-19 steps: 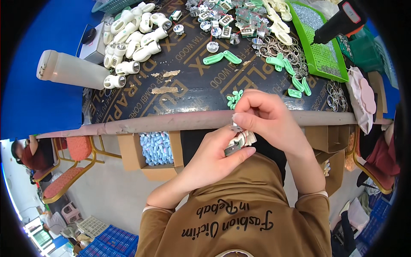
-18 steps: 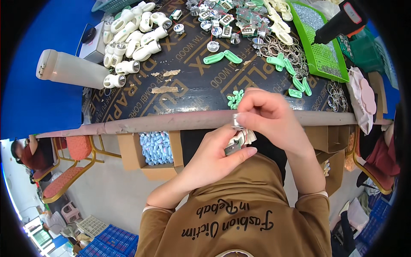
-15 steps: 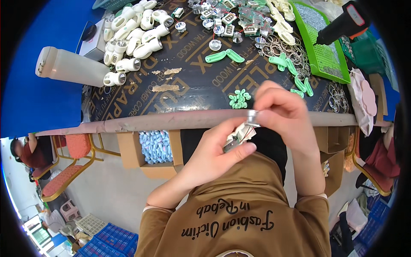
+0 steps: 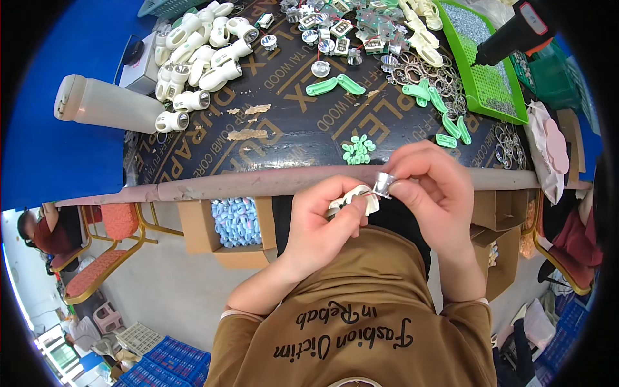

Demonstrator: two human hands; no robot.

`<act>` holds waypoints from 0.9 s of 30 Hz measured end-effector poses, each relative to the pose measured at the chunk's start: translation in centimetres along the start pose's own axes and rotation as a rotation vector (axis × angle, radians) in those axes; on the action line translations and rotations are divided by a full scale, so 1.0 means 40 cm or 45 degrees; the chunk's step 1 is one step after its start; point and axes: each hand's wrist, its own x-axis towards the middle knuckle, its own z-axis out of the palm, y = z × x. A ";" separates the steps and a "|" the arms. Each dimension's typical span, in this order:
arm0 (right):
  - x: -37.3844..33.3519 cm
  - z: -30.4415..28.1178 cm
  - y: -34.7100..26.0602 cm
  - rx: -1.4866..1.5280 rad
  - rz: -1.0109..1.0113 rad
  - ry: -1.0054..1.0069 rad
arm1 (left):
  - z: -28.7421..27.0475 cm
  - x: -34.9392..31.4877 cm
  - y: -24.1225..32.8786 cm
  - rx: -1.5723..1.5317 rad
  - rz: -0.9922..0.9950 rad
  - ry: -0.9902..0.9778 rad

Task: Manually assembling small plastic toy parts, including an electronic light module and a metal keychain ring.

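Note:
In front of my body, below the table edge, my left hand (image 4: 317,222) is closed around a white plastic casing (image 4: 369,200), its thumb pressed over it. My right hand (image 4: 433,195) pinches a small silver reflector cup (image 4: 383,185) between thumb and fingertips, just right of the casing. Thin wire shows between cup and casing; most of the casing's inside is hidden by my left fingers. On the table just beyond lies a small heap of light green buttons (image 4: 358,149).
White mini flashlights (image 4: 219,74) are piled at the far left beside a pale bottle (image 4: 106,103). Circuit boards with reflectors (image 4: 342,29), metal rings (image 4: 438,77) and green strips (image 4: 350,84) lie farther back. A green basket (image 4: 493,103) with a dark power tool (image 4: 516,35) stands right.
The reflector cup has moved slightly down, and my right hand has lowered with it. My left hand has turned, its thumb now covering the casing where the circuit board showed before.

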 end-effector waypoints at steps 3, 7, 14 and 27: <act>-0.008 0.009 -0.014 -0.197 -0.075 0.045 | 0.016 0.001 0.008 -0.030 0.025 0.109; -0.014 0.009 -0.034 -0.387 -0.127 0.019 | 0.017 0.005 0.011 0.029 0.035 0.080; -0.012 0.011 -0.028 -0.463 -0.160 0.034 | 0.004 -0.003 0.011 -0.203 0.050 -0.113; -0.018 0.039 -0.020 -0.767 -0.400 0.163 | 0.023 -0.020 0.010 0.003 0.207 -0.031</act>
